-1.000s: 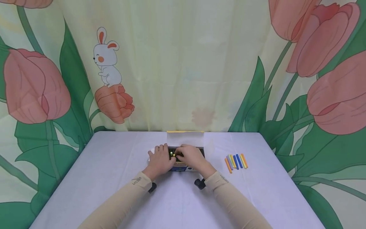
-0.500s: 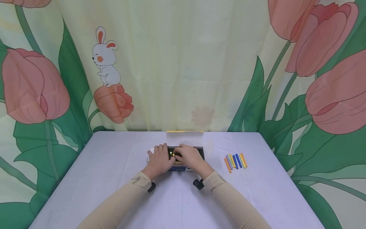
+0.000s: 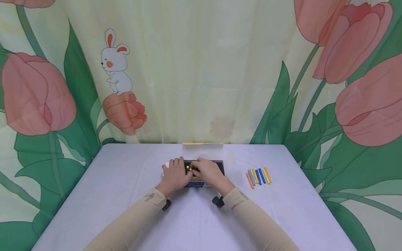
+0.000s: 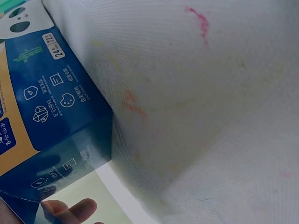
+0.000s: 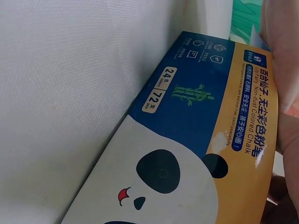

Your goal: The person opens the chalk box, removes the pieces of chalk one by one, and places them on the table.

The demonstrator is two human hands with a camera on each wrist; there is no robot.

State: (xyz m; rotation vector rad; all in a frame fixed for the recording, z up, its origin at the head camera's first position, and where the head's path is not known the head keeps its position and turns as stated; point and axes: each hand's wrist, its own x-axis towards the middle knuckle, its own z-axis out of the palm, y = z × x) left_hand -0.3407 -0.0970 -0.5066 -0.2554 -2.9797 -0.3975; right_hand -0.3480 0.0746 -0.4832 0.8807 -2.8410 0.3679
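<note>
Hands met over an open box of coloured chalk (image 3: 204,174) at the middle of the white-covered surface (image 3: 125,195). The left hand (image 3: 175,175) lay at the box's left end, its fingers curved over the edge and resting against the side; a fingertip (image 4: 70,208) showed beside the blue wall of the box (image 4: 51,116) in the left wrist view. The right hand (image 3: 209,172) was spread over the top of the open box, its fingers bent down into the dark interior where small yellow chalk ends (image 3: 188,168) showed; whether those fingers pinched a piece could not be told. The box's printed front, blue and orange with a panda face (image 5: 187,154), filled the right wrist view, with the hand's edge at the frame's right side. The lid flap (image 3: 202,151) stood up behind the box. To the right, well apart from the box, a row of loose chalk sticks (image 3: 259,176) in orange, yellow, green and blue lay side by side on the surface. A curtain printed with tulips and a rabbit (image 3: 115,62) hung behind.
</note>
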